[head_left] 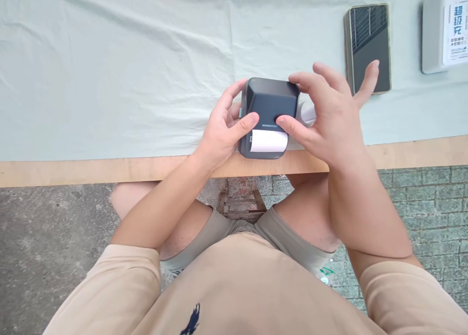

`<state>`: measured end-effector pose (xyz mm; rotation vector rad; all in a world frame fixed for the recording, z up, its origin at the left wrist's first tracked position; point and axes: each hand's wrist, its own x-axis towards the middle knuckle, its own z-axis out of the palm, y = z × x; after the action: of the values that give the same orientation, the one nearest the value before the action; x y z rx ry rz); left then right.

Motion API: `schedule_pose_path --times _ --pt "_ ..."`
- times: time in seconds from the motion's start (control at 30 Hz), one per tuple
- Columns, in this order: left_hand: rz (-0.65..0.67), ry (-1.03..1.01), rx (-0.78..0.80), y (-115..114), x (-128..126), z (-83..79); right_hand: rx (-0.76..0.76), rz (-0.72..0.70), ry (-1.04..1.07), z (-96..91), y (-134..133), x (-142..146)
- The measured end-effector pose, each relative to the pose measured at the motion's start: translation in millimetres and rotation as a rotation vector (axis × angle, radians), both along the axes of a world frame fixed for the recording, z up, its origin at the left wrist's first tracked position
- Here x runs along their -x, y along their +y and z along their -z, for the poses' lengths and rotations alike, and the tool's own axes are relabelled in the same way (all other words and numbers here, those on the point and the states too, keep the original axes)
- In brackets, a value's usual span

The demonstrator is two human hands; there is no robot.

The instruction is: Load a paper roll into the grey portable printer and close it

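Note:
A dark label printer marked NIIMBOT is held between my two hands above the table's near edge. White label paper curls out of its lower front. My left hand grips the printer's left side, thumb on the top face and fingers round the side. My right hand pinches the right side, thumb near the logo and index finger at the far right corner; its other fingers are spread away. Behind that hand lies a white roll or curl of paper, partly hidden.
A phone with a dark screen lies on the pale green cloth, beyond my right hand. At the far right stands a white box with a printed label. The wooden table edge runs across just above my legs.

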<state>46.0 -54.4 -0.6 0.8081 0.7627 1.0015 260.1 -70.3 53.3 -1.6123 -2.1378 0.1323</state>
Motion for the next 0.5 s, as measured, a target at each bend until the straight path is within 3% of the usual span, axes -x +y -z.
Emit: schedule_pose_path --times 0.2,0.3,0.4,0.5 --pt "-0.016 0.006 0.028 6 2 2.8 -0.198 -0.05 0.047 1.6 1 -12" --pt "-0.028 0.007 0.02 7 2 4.7 -0.193 -0.073 0.019 2.0 0 -18" --pt "-0.03 0.013 0.01 8 1 5.1 -0.217 -0.034 0.002 2.8 0 -19" --pt "-0.023 0.004 0.014 8 0 5.6 -0.365 0.052 0.038 0.0 1 -17"
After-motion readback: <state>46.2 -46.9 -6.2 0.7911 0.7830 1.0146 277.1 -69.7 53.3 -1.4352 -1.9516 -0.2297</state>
